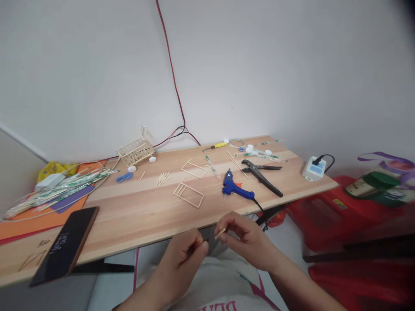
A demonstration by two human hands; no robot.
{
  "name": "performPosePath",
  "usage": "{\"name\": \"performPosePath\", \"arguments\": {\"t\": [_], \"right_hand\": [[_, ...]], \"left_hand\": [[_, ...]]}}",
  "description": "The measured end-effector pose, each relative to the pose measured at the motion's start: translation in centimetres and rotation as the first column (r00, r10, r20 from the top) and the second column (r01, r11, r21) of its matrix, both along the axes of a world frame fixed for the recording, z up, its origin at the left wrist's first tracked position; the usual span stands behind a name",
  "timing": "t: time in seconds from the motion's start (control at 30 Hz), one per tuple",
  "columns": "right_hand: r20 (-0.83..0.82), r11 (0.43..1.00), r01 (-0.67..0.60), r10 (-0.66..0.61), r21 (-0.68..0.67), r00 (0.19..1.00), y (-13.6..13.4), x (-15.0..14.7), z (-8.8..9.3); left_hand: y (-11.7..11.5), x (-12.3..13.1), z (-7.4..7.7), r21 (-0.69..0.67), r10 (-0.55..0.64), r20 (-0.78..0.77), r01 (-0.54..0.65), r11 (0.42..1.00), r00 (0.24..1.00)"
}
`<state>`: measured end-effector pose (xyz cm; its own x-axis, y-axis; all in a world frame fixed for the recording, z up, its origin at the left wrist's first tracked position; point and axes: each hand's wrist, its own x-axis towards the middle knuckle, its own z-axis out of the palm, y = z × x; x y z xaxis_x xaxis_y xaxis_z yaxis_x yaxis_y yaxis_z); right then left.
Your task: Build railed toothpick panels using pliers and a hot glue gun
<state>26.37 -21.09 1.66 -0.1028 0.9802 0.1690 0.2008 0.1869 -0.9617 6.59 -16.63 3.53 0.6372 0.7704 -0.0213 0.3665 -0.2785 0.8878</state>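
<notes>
Both my hands are held close together just in front of the wooden table's (136,211) near edge. My right hand (243,239) is closed in a pinch on a short thin wooden stick (220,234). My left hand (186,255) is curled shut beside it, fingertips almost touching the stick; what it holds, if anything, is too small to name. On the table ahead lie two stick frames (188,194) (193,169), a blue glue gun (235,187) and black cutters (262,176).
A small stick basket (135,150) and loose sticks (162,178) sit further back. A dark phone (66,244) and orange and purple sheets (39,218) lie at the left. A white plug box (314,168) is at the right edge, a red stool (340,211) beyond.
</notes>
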Motion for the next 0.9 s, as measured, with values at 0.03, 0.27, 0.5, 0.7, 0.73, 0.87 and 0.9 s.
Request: {"name": "performPosePath", "arguments": {"t": [0.03,0.27,0.5,0.7,0.73,0.87,0.9], "right_hand": [[-0.005,1.000,0.001,-0.001,0.003,1.000,0.0,0.0,0.0],[-0.016,1.000,-0.007,0.007,0.011,1.000,-0.2,0.3,0.2],[-0.141,0.999,-0.051,0.047,-0.019,0.989,0.1,0.9,0.4],[-0.304,0.996,-0.079,0.065,-0.035,0.950,0.7,0.9,-0.1],[-0.326,0.995,-0.078,0.057,-0.054,0.944,0.8,0.9,-0.2],[-0.334,0.995,-0.039,0.005,-0.095,0.942,1.4,0.9,0.1],[-0.294,0.997,-0.016,-0.008,-0.079,0.956,1.6,0.8,0.3]], "left_hand": [[-0.1,0.0,0.0,0.027,-0.016,0.001,0.016,1.000,1.000],[-0.2,-0.1,-0.1,0.142,-0.111,-0.037,0.115,0.983,0.993],[0.5,0.6,-0.3,0.088,-0.127,0.093,0.119,0.989,0.987],[0.7,1.1,-0.7,-0.132,-0.057,0.074,0.067,0.989,0.996],[0.9,1.2,-0.7,-0.134,-0.033,0.081,0.043,0.990,0.996],[1.8,1.8,-0.8,-0.108,0.145,0.188,-0.127,0.986,0.971],[2.0,2.0,-0.7,-0.135,0.162,0.217,-0.135,0.982,0.963]]}}
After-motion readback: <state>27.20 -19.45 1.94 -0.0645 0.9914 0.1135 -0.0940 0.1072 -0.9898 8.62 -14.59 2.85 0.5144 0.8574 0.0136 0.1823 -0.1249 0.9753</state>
